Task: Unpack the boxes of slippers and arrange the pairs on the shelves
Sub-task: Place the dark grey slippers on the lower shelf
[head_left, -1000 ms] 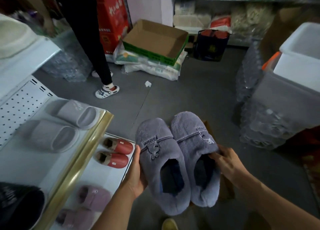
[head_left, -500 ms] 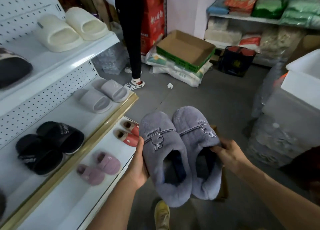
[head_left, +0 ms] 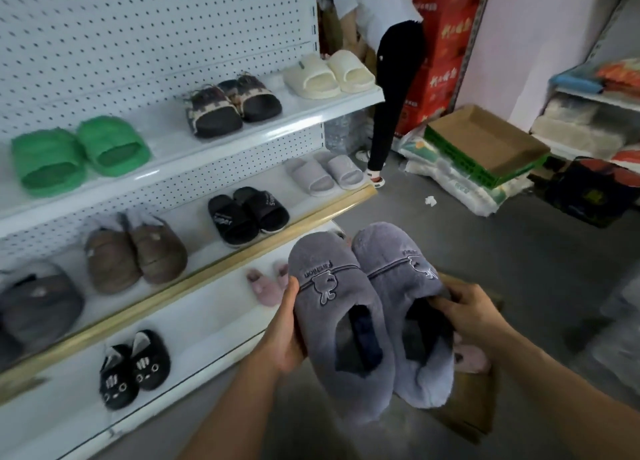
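Observation:
I hold a pair of fluffy grey-purple slippers side by side in the air, toes pointing away. My left hand [head_left: 285, 331] grips the outer edge of the left slipper [head_left: 332, 297]. My right hand [head_left: 467, 316] pinches the opening of the right slipper [head_left: 398, 272], fingers tucked inside. A brown cardboard box [head_left: 467, 414] lies below them, with a pink slipper [head_left: 472, 359] showing in it. The white shelves [head_left: 221, 144] stand to my left.
On the shelves sit green [head_left: 76, 155], patterned dark [head_left: 232, 105], cream [head_left: 329, 73], lilac [head_left: 323, 174], black [head_left: 247, 214], brown [head_left: 135, 252], black cat-face [head_left: 133, 368] and pink [head_left: 268, 286] pairs. A person [head_left: 391, 79] stands behind the shelf end. An open cardboard tray [head_left: 485, 144] lies on sacks.
My view has swung left and upward, bringing much more of the shelving into sight. The slipper pair stays held in both hands, now nearer the shelf's gold edge.

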`<state>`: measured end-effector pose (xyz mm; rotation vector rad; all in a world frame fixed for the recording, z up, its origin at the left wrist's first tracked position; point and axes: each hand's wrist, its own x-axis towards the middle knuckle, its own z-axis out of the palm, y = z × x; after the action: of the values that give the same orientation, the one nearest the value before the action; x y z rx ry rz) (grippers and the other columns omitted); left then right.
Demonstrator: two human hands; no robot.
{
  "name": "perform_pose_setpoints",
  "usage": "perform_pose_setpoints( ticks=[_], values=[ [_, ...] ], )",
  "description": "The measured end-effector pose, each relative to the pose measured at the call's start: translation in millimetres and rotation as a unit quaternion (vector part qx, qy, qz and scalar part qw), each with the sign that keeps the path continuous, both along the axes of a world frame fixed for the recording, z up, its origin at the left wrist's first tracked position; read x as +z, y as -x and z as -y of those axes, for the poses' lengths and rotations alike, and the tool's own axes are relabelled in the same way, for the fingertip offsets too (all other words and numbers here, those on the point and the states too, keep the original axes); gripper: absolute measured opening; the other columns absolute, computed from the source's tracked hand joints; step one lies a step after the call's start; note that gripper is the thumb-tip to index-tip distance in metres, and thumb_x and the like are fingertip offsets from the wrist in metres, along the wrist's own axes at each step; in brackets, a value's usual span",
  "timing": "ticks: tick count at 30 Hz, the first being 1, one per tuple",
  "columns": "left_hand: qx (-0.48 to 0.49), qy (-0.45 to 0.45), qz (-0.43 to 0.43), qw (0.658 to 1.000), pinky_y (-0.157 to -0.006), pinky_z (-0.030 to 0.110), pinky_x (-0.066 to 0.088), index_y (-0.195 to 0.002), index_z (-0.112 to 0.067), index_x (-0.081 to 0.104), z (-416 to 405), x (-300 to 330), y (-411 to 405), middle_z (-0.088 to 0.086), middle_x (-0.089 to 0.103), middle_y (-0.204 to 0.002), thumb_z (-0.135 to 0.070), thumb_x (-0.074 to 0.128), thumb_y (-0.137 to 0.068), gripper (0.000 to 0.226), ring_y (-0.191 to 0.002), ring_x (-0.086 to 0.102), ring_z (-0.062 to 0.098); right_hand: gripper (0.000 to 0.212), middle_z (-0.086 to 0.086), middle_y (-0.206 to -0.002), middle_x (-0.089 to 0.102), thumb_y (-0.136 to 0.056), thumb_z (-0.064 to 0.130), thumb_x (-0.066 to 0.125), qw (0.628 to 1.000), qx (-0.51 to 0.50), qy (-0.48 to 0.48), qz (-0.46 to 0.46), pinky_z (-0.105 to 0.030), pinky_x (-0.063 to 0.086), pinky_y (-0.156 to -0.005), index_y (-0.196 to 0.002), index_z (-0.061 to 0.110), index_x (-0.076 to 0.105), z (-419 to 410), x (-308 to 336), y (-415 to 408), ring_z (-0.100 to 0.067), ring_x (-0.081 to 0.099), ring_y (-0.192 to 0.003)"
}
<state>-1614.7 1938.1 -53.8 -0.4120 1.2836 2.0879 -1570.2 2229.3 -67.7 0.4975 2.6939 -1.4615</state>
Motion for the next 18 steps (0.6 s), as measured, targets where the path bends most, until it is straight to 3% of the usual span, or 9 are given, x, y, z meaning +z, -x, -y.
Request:
perform_pose_setpoints(
  ticks=[3,4,6,8,11,14,16,18],
  values=[
    [0.07,-0.008,0.001,0.998,-0.104,0.043,0.046,-0.13,-0.018,0.063,37,4,-16,0.008,0.069,-0.124,-0.065,0.039,-0.094,0.064,-0.118,0.063,0.027,0.02,-0.005,-0.073,0.07,-0.073,0.035,0.068,0.998,0.055,-0.025,-0.013,-0.048,0.055,-0.074,-0.079,0.016,0.071,41,22,7,-0.013,0.063,-0.07],
    [0.087,-0.014,-0.001,0.996,-0.102,0.043,0.047,-0.129,-0.018,0.064,49,5,-21,0.007,0.069,-0.124,-0.064,0.04,-0.095,0.063,-0.118,0.063,0.027,0.009,-0.003,-0.067,0.068,-0.077,0.023,0.07,0.997,0.071,-0.04,-0.015,-0.045,0.055,-0.07,-0.075,0.014,0.07,54,27,9,-0.008,0.057,-0.065],
    [0.116,-0.029,0.002,0.993,-0.103,0.043,0.046,-0.128,-0.019,0.065,71,6,-31,0.006,0.069,-0.125,-0.064,0.042,-0.094,0.061,-0.119,0.062,0.027,0.019,0.012,-0.056,0.061,-0.08,0.006,0.07,0.994,0.097,-0.053,-0.012,-0.034,0.049,-0.064,-0.067,0.02,0.067,78,36,15,0.001,0.051,-0.059],
    [0.142,-0.043,0.007,0.989,-0.109,0.045,0.041,-0.131,-0.02,0.063,95,4,-41,0.006,0.066,-0.13,-0.065,0.046,-0.092,0.062,-0.122,0.06,0.027,0.022,0.015,-0.056,0.056,-0.081,0.004,0.069,0.99,0.122,-0.07,0.001,-0.03,0.044,-0.065,-0.067,0.021,0.064,102,41,22,-0.004,0.053,-0.064],
    [0.182,-0.068,0.008,0.981,-0.112,0.047,0.038,-0.133,-0.018,0.062,139,3,-57,0.009,0.065,-0.131,-0.063,0.052,-0.089,0.064,-0.123,0.06,0.03,0.016,0.006,-0.067,0.06,-0.083,0.002,0.067,0.982,0.173,-0.075,0.01,-0.027,0.042,-0.066,-0.075,0.016,0.066,146,48,27,-0.011,0.054,-0.071],
    [0.199,-0.091,0.0,0.976,-0.116,0.047,0.033,-0.133,-0.012,0.061,189,6,-79,0.013,0.063,-0.133,-0.059,0.054,-0.091,0.064,-0.126,0.058,0.031,0.021,-0.004,-0.072,0.066,-0.083,0.004,0.067,0.973,0.21,-0.093,0.001,-0.036,0.049,-0.073,-0.068,0.019,0.066,202,53,29,-0.019,0.062,-0.076],
    [0.21,-0.093,-0.004,0.973,-0.116,0.048,0.033,-0.134,-0.009,0.061,226,6,-95,0.015,0.062,-0.133,-0.056,0.054,-0.091,0.064,-0.127,0.057,0.031,0.01,-0.007,-0.08,0.068,-0.084,0.006,0.067,0.965,0.241,-0.104,-0.008,-0.039,0.048,-0.079,-0.078,0.013,0.07,245,55,27,-0.025,0.064,-0.085],
    [0.224,-0.081,-0.007,0.971,-0.115,0.048,0.036,-0.134,-0.009,0.06,269,5,-113,0.016,0.063,-0.132,-0.055,0.057,-0.09,0.064,-0.125,0.058,0.031,0.012,0.002,-0.076,0.065,-0.084,0.005,0.067,0.956,0.271,-0.108,-0.016,-0.028,0.045,-0.072,-0.077,0.015,0.069,291,57,19,-0.02,0.06,-0.082]
  ],
)
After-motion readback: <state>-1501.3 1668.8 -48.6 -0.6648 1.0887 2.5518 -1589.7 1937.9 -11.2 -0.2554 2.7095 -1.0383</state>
